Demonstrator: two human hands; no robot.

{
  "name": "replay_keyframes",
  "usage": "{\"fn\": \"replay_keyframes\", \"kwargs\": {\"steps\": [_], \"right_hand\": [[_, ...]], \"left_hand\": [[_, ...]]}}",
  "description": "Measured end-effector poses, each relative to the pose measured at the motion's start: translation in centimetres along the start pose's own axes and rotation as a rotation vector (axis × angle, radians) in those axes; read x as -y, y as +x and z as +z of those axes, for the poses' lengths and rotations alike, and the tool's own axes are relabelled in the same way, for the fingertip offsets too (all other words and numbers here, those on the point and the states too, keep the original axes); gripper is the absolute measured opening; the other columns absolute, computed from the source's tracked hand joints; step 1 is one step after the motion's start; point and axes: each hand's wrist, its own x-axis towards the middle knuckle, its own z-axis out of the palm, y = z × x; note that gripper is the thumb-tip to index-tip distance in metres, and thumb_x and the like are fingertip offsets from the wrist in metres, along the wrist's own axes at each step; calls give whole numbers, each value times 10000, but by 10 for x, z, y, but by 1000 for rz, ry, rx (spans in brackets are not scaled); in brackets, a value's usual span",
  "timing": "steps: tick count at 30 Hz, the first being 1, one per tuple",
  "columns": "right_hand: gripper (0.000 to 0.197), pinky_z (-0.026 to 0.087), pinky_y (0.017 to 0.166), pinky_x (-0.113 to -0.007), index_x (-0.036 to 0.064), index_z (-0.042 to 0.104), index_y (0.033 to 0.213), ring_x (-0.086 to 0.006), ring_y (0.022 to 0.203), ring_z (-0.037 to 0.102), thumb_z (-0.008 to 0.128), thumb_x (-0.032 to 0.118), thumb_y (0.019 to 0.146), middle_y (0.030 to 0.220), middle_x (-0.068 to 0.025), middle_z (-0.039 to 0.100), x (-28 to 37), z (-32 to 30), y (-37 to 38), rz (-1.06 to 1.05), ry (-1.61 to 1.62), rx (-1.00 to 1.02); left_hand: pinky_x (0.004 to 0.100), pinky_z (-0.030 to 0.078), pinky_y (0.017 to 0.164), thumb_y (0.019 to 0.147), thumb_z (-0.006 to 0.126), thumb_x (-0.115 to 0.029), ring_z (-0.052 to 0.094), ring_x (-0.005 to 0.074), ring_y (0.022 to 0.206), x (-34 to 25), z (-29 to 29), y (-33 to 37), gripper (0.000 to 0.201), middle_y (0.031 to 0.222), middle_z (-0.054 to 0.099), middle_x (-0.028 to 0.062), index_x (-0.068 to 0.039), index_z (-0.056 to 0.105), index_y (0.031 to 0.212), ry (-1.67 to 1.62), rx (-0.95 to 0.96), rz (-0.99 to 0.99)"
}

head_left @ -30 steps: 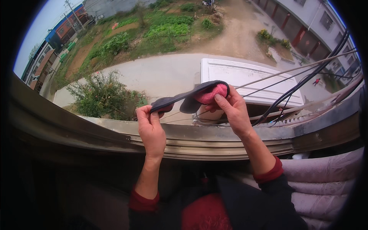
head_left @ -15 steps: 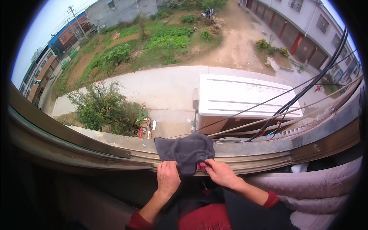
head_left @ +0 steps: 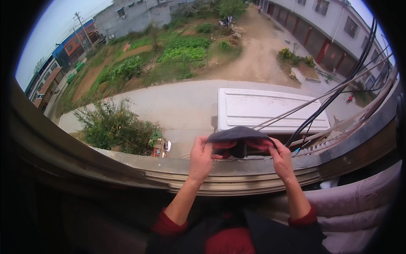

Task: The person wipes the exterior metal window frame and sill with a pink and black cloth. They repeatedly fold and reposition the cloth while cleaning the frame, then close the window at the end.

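Note:
A dark grey cloth (head_left: pixel 242 133) with a red underside is stretched between my two hands, lifted past the window track and held over the outer ledge. My left hand (head_left: pixel 200 161) grips its left end, thumb towards me, fingers partly behind the fabric. At its right end, my right hand (head_left: pixel 281 160) pinches the edge between thumb and fingers. Part of the cloth droops in the middle between them. Below lies the grooved metal window track (head_left: pixel 245 183), bordered on its outer side by the grey ledge (head_left: pixel 190 167).
Just outside stands a white-topped air conditioner unit (head_left: pixel 266 108). Black cables (head_left: pixel 359 67) and pale pipes (head_left: pixel 338 127) run along the right. A sliding window frame (head_left: pixel 84 163) is at left, a pale curtain (head_left: pixel 359 203) at right. A bush (head_left: pixel 116 127) and a paved path (head_left: pixel 169 101) lie below.
Both hands have raised the cloth off the window track and moved it outward. They are farther apart, my right hand having shifted right, and the cloth is now spread between them.

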Motion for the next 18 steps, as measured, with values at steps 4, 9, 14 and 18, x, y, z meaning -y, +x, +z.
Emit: {"fn": "replay_keyframes", "kwargs": {"steps": [4,9,14,18], "right_hand": [[336,499,928,-328,12,659,1177,-308,1080,653,533,-89,883,1125,-147,678,-3,-36,-39,-279,-373,-46],[272,483,893,-432,66,671,1010,-332,977,605,624,-16,755,1071,-106,665,-26,-43,-98,-335,-887,31],[267,466,855,-434,97,690,1063,-308,937,604,651,89,799,1008,-68,691,-47,-26,-122,-218,-1067,123],[268,524,804,-500,97,676,1145,-363,915,665,592,116,892,1045,-134,700,-44,-10,-114,-42,-806,230]], "left_hand": [[369,573,781,1010,508,13,685,234,882,-18,-27,-51,95,1024,649,140,12,533,1102,498,90,196],[415,522,789,816,617,17,609,331,920,8,-41,-106,201,911,609,143,-28,599,1011,1330,220,573],[410,468,780,829,614,-42,584,309,913,38,-48,-118,168,875,599,118,-45,610,997,1588,318,384],[431,459,824,887,623,-66,592,329,956,58,-32,-110,158,961,651,138,-41,614,1042,1289,355,339]]}}
